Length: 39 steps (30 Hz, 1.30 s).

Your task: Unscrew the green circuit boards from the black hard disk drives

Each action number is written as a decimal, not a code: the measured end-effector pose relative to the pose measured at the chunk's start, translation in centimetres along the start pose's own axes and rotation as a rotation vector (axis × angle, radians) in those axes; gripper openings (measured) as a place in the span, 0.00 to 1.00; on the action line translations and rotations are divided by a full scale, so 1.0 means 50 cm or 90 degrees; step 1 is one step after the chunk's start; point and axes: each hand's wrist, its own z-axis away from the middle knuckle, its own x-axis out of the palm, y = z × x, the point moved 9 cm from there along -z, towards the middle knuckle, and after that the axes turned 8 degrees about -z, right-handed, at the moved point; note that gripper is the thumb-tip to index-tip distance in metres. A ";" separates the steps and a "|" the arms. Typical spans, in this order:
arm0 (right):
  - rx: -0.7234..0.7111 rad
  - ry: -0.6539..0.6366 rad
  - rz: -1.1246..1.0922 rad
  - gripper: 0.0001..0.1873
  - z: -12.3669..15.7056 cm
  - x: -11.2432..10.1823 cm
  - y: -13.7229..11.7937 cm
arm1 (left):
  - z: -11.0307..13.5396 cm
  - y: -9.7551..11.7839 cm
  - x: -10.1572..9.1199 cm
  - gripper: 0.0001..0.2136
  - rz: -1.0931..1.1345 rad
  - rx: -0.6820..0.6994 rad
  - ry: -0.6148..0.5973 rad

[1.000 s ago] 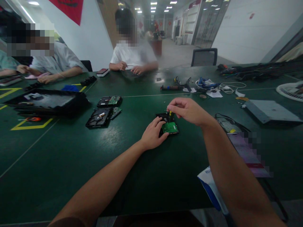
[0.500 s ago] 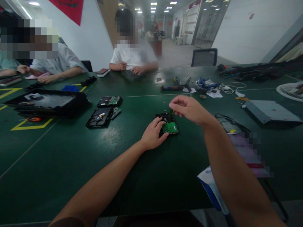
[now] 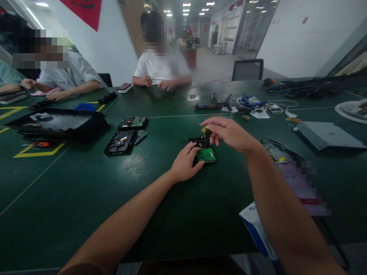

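A hard drive (image 3: 207,155) with a green circuit board lies on the table before me. Its left part is covered by my left hand (image 3: 185,164), fingers over the top and thumb at the near edge, gripping it against the table. Above the drive, my right hand (image 3: 228,134) is closed around the yellow and black handle of a screwdriver (image 3: 207,132), which stands upright. The screwdriver points down at the drive; whether its tip sits in a screw is too small to tell.
Left of the drive lie an opened drive (image 3: 119,143), another drive (image 3: 133,122) and a loose circuit board (image 3: 140,136). Further left stands a black tray (image 3: 97,118). A grey metal box (image 3: 329,135) and cables (image 3: 252,102) lie to the right. Two people sit across the table.
My right hand's fingers have shifted round the screwdriver handle, with the index finger now stretched out further left and more of the handle showing. My left hand and the drive have stayed put.
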 end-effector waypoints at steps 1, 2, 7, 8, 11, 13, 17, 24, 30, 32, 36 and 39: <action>-0.012 0.009 0.021 0.13 0.001 -0.003 -0.004 | 0.000 0.000 0.000 0.27 0.000 -0.001 -0.001; -0.024 0.018 0.041 0.13 0.002 -0.007 -0.009 | 0.000 0.001 -0.001 0.27 0.000 -0.002 -0.001; -0.032 0.089 0.081 0.12 0.004 -0.025 -0.015 | 0.001 0.000 0.000 0.27 -0.002 -0.007 -0.004; -0.028 0.100 0.081 0.12 0.004 -0.027 -0.014 | 0.001 -0.001 0.001 0.27 -0.003 -0.008 -0.006; -0.016 0.093 0.071 0.10 0.003 -0.024 -0.010 | 0.001 -0.003 0.002 0.27 -0.004 -0.009 -0.008; -0.011 0.065 0.059 0.11 0.002 -0.015 -0.009 | 0.000 -0.003 0.003 0.27 -0.003 -0.007 -0.009; -0.009 0.011 0.028 0.13 0.002 0.002 -0.008 | 0.000 -0.003 0.003 0.27 -0.002 -0.004 -0.007; -0.018 -0.005 0.026 0.14 0.002 0.000 -0.007 | 0.000 -0.007 0.006 0.28 -0.006 -0.003 -0.003; -0.018 0.104 0.091 0.15 0.005 -0.030 -0.010 | 0.001 -0.006 0.004 0.27 -0.004 -0.007 -0.003; -0.010 0.104 0.089 0.13 0.005 -0.026 -0.008 | 0.002 -0.004 0.002 0.27 -0.003 -0.008 -0.002; -0.008 0.062 0.065 0.11 0.002 -0.008 -0.009 | 0.002 -0.001 -0.001 0.27 -0.004 -0.007 -0.001; -0.006 0.032 0.048 0.14 0.001 -0.002 -0.008 | 0.002 0.000 -0.002 0.27 -0.001 -0.004 0.001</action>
